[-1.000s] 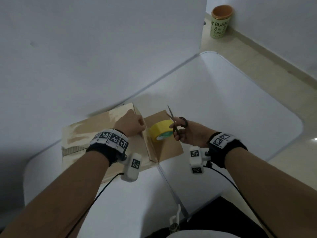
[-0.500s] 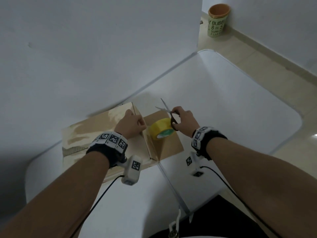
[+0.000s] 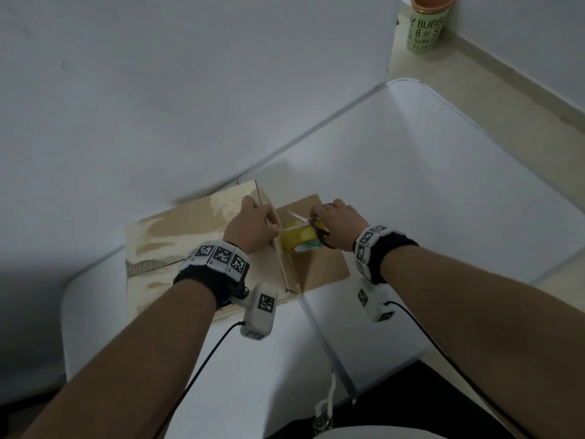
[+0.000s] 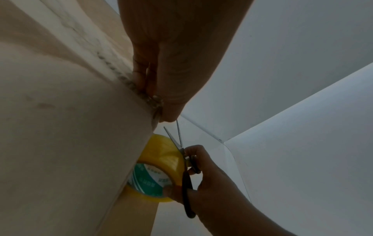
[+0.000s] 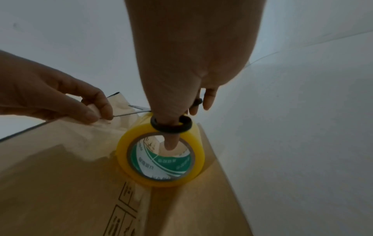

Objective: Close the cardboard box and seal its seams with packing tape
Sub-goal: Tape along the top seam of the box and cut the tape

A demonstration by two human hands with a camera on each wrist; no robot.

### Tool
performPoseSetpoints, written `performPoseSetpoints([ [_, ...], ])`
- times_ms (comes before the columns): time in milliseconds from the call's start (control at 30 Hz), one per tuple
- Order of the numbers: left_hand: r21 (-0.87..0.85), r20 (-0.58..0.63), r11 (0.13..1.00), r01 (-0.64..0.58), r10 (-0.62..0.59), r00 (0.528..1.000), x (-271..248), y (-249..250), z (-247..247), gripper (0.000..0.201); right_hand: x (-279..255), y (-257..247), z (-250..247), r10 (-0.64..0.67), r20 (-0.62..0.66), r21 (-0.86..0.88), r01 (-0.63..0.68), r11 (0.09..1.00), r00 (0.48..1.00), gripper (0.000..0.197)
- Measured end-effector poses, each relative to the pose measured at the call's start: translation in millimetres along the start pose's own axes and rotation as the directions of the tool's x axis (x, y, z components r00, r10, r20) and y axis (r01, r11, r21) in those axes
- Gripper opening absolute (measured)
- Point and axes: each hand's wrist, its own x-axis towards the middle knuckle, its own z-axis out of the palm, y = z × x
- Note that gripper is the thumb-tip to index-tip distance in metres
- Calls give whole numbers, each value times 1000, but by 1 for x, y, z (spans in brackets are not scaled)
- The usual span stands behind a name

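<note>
A brown cardboard box (image 3: 177,236) lies closed on the white table (image 3: 443,201), with clear tape over its top. My left hand (image 3: 253,226) sits at the box's right top edge, its curled fingers (image 5: 95,111) holding the tape strip against the edge. A yellow tape roll (image 3: 297,243) stands on a cardboard flap (image 3: 319,267) beside the box. My right hand (image 3: 335,223) grips black-handled scissors (image 4: 175,142) just above the roll, thumb through one ring (image 5: 171,129). The blades are apart and point toward my left fingertips.
A green cup (image 3: 425,23) with an orange rim stands on the floor at the far right. A white wall rises right behind the box. A seam (image 3: 326,340) divides the table in front of the box.
My right hand has carried the scissors left and down to the tape roll, turning the blades from upright toward my left hand and opening them. The left hand has stayed on the box edge.
</note>
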Motion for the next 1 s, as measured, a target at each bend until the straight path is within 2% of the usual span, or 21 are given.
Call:
performPoseSetpoints([
  [267, -2, -9, 1000, -11, 11, 1000, 1, 3, 1, 16, -11, 21, -15, -11, -87, -133, 0, 991, 996, 46],
  [600, -68, -50, 997, -23, 19, 999, 0, -1, 4, 22, -25, 28, -19, -7, -111, -292, -26, 956, 994, 46],
  [733, -123, -69, 992, -13, 4, 998, -1, -3, 5, 25, -21, 21, -17, 50, -109, -235, -74, 969, 993, 47],
  [867, -150, -87, 989, -9, -4, 996, -2, -2, 9, 27, -21, 28, -25, 167, -9, -117, -167, 979, 986, 58],
  [1000, -169, -100, 986, -3, -14, 995, -1, -3, 10, 27, -26, 40, -29, 255, 29, 7, -255, 967, 967, 50],
])
